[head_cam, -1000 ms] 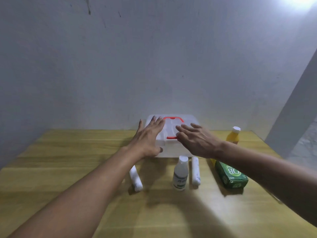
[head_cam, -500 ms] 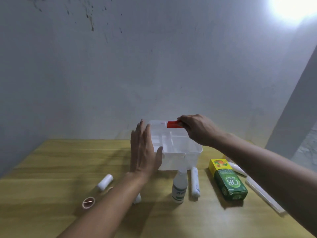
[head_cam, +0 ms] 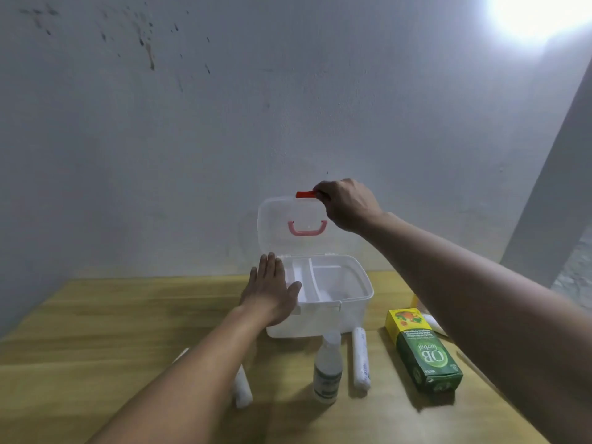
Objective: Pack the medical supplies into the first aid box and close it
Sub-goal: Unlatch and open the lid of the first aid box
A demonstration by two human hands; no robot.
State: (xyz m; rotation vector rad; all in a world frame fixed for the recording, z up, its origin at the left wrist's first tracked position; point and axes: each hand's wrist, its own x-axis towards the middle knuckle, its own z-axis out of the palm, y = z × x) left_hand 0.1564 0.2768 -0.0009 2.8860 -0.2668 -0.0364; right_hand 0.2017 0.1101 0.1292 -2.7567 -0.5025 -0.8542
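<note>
A white translucent first aid box [head_cam: 352,312] stands on the wooden table [head_cam: 96,331] against the wall, its lid [head_cam: 278,225] raised upright. My right hand [head_cam: 346,205] pinches the red latch [head_cam: 304,194] at the lid's top edge. My left hand [head_cam: 272,290] lies flat against the box's left side, fingers together, holding nothing. A divided tray shows inside the box. In front of it stand a clear bottle [head_cam: 326,370], a white gauze roll [head_cam: 361,358] and a green and yellow carton [head_cam: 423,350]. Another white roll [head_cam: 242,390] lies partly under my left forearm.
A yellow bottle [head_cam: 415,299] is mostly hidden behind my right arm. The grey wall rises right behind the box. A grey pillar [head_cam: 551,187] stands at the far right. A bright lamp glares at the top right.
My right hand has swung the lid up from half open to upright by its red latch. My left hand stays against the box's left side. The camera has tilted.
</note>
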